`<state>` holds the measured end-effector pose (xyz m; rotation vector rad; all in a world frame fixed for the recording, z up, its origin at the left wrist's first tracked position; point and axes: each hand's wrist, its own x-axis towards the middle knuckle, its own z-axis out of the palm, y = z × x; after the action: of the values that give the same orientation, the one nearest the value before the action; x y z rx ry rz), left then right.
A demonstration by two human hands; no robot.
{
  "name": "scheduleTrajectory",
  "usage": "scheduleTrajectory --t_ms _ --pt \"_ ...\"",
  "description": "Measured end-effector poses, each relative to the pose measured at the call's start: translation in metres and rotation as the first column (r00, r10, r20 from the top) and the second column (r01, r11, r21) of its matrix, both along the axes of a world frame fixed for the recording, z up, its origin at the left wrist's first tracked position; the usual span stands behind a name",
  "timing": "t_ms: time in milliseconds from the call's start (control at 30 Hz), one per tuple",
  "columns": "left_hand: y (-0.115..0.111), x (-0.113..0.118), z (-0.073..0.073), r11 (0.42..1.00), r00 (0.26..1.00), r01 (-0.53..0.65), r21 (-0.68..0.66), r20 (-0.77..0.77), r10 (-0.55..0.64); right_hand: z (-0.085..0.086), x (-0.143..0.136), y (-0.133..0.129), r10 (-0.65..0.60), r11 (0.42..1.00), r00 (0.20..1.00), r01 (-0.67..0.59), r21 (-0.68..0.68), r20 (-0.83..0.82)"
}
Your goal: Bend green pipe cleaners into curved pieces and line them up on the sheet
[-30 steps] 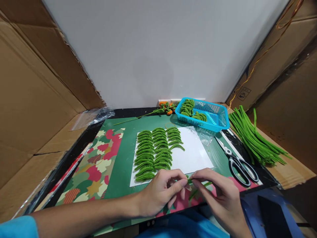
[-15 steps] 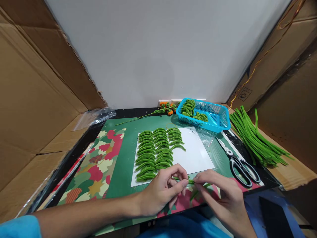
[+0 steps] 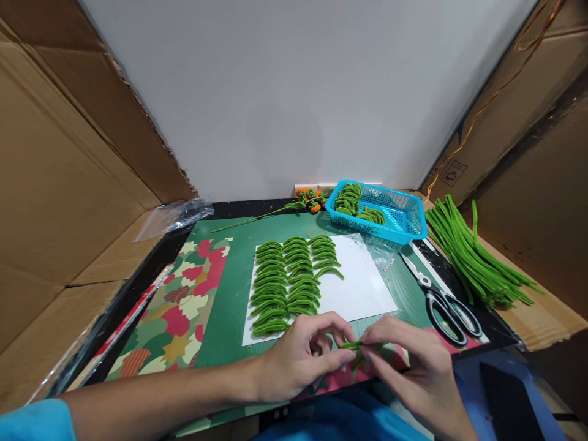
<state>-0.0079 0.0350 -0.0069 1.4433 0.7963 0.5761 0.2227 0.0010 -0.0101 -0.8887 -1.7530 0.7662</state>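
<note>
Between my two hands is a short green pipe cleaner (image 3: 351, 345), partly covered by the fingers. My left hand (image 3: 307, 355) pinches its left part with thumb and fingertips. The fingertips of my right hand (image 3: 408, 358) close on its right part, and more green fuzzy stem shows beneath them. Just beyond my hands lies a white sheet (image 3: 356, 285) on a green cutting mat (image 3: 225, 294). Bent, leaf-like pieces of green pipe cleaner (image 3: 269, 288) rest on the sheet in three columns; the right column is the shortest.
A blue basket (image 3: 404, 229) at the back holds more green pieces. Scissors (image 3: 436, 300) lie on the right, beside a bundle of long green pipe cleaners (image 3: 473, 257). Orange flowers on a stem (image 3: 303, 202) lie at the back. Cardboard walls (image 3: 68, 122) flank the table.
My left hand has shifted slightly right, closer to my right hand. The held pipe cleaner shows a little lower between the fingers. The laid-out pieces have not moved.
</note>
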Motion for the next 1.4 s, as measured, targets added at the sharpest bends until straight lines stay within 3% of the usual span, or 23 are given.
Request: scheduleTrajectory --t_ms 333,633,833,1167,1400 --pt "-0.001 0.002 0.006 0.999 0.997 -0.034 -0.022 0.068 0.035 -0.008 -0.001 -0.001 -0.043 0.998 0.998 0.045 -0.042 0.052" --pt "-0.003 0.000 -0.003 0.998 0.996 -0.036 -0.053 0.082 0.040 -0.003 -0.008 0.000 0.000 1.000 0.999 0.001 -0.025 0.055" --pt "-0.002 0.001 -0.002 0.996 0.995 -0.043 -0.081 0.082 0.050 -0.002 -0.008 -0.001 -0.044 0.999 0.999 0.044 0.010 0.005" --pt "-0.003 0.001 -0.001 0.996 0.997 -0.064 -0.063 0.037 0.066 -0.003 -0.008 -0.001 -0.032 0.999 0.997 0.034 0.021 -0.074" --pt "-0.003 0.002 0.002 0.999 0.998 -0.050 0.009 0.039 0.049 -0.002 -0.011 -0.001 -0.058 0.998 0.998 0.059 0.017 -0.029"
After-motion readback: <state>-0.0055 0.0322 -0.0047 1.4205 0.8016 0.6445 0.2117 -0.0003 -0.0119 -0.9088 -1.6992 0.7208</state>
